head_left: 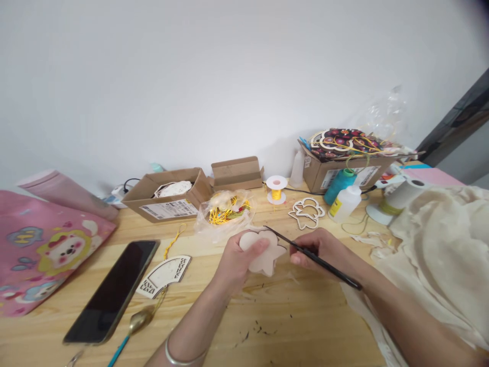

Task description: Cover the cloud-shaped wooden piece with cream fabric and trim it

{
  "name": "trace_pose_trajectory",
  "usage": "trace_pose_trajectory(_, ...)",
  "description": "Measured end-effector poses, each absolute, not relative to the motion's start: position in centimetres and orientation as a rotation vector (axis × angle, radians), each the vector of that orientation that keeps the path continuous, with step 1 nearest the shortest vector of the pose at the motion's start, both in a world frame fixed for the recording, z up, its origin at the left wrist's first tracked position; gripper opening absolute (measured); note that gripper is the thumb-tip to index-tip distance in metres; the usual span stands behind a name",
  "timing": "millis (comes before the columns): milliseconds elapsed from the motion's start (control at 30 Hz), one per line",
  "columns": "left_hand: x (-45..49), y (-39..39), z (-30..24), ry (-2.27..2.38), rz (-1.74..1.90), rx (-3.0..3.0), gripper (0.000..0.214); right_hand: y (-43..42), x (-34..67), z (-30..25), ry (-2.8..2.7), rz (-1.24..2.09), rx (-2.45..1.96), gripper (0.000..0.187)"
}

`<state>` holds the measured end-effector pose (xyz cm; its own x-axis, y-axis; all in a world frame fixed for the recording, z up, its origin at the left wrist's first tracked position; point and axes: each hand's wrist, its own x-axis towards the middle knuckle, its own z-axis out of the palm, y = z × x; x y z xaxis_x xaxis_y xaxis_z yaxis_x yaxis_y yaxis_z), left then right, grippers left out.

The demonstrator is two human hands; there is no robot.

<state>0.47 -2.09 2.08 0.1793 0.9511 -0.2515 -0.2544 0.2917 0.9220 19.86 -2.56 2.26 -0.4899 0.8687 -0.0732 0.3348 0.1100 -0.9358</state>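
My left hand (pixel 237 257) grips a pale, flower-shaped flat piece (pixel 263 265), its thumb pressed across the front. A thin dark line runs along part of the piece's edge. In my right hand (pixel 319 250) is a slim black pointed tool (pixel 332 267); its exact kind is unclear. The tool slants up to the left, and its tip lies at the upper edge of the piece. Whether the tip touches it I cannot tell. Several small dark scraps (pixel 260 326) are scattered on the wooden table (pixel 305 336) below my hands.
A phone (pixel 112 290), fan-shaped ornament (pixel 164 275) and spoon (pixel 140 320) lie left. Behind are a cardboard box (pixel 171 209), bag of yellow cords (pixel 225 211), thread spool (pixel 276 191) and wooden cut-outs (pixel 306 213). Bottles (pixel 346 204) and cream cloth (pixel 446 255) are right.
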Motion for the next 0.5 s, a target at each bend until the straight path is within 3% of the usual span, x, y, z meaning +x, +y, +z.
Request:
trace_pose_trajectory(333, -0.8, -1.6, 2.0, 1.057, 0.84, 1.08, 0.026, -1.8, 21.7, 2.6, -2.277, 1.091, -1.182, 0.036)
trace_pose_trajectory(500, -0.8, -1.2, 1.6, 1.06, 0.9, 1.026, 0.026, -1.8, 21.4, 2.4, -2.253, 1.134, -1.174, 0.033)
